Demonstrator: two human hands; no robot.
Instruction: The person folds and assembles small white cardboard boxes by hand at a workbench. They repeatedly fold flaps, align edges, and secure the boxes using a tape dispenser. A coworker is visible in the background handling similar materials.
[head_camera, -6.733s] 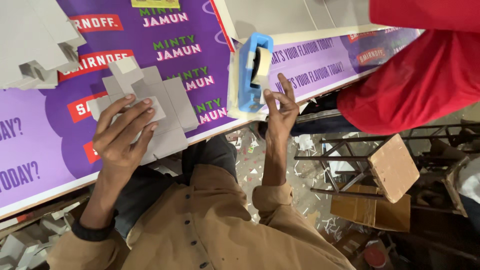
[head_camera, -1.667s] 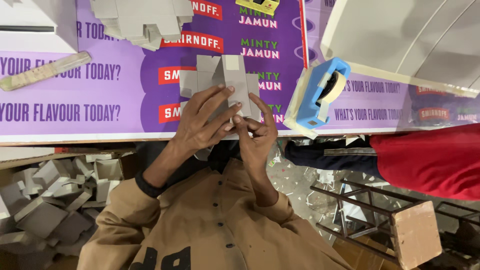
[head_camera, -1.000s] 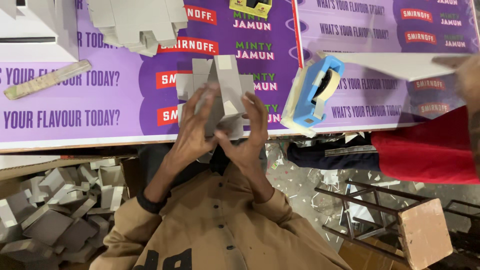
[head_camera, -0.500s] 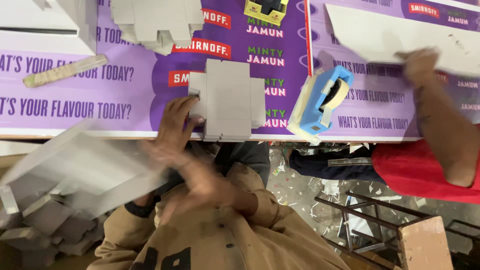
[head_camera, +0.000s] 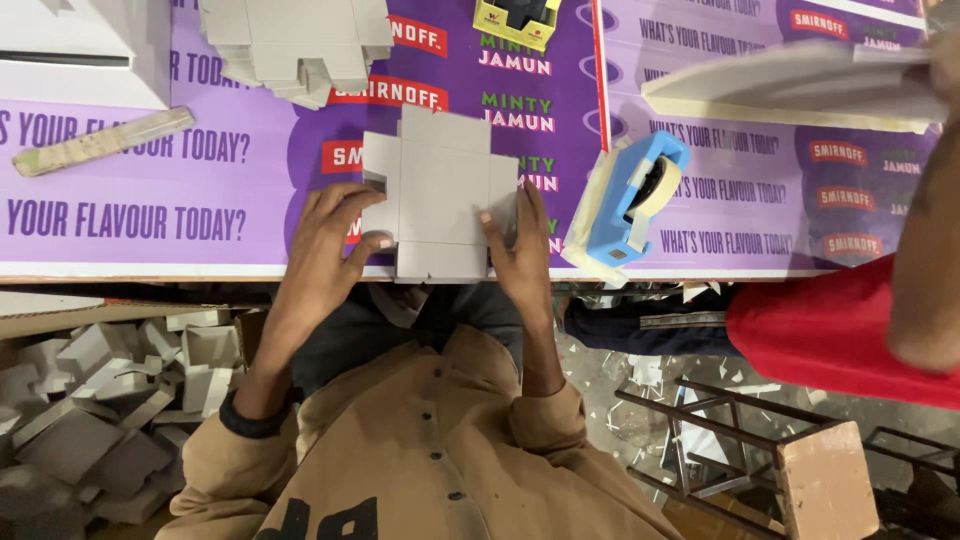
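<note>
- heap of folded grey card boxes (head_camera: 100, 400) on the floor below the bench's near-left edge
- white box (head_camera: 70, 50) at the bench's far-left corner; pale flat stick (head_camera: 103, 141) lies just beside it, tilted, toward the near edge
- bench (head_camera: 150, 215) covered with a purple printed sheet
- stack of flat grey card blanks (head_camera: 300, 45) at the far edge, left of centre
- left hand (head_camera: 325, 235) spread wide near the near edge, fingertips on the left flap of the flat grey card blank (head_camera: 435, 195), thumb at its lower left corner
- flat grey card blank lies unfolded, cross-shaped, at the near edge around the middle, bottom flap reaching the bench edge
- right hand (head_camera: 520, 245) open, fingers pressed flat on the blank's right flap, holding nothing
- small yellow box (head_camera: 517, 20) at the far edge, beyond the blank
- blue tape dispenser (head_camera: 630, 205) just right of the right hand, tilted, near the near edge, not touching the hand
- white flat boards (head_camera: 800, 85) toward the far-right corner, held up by another person; grip mostly out of view
- that person's red sleeve (head_camera: 840, 335) and bare forearm (head_camera: 925, 270) at the right edge
- metal-frame stool with wooden seat (head_camera: 825, 480) on the floor, lower right
</note>
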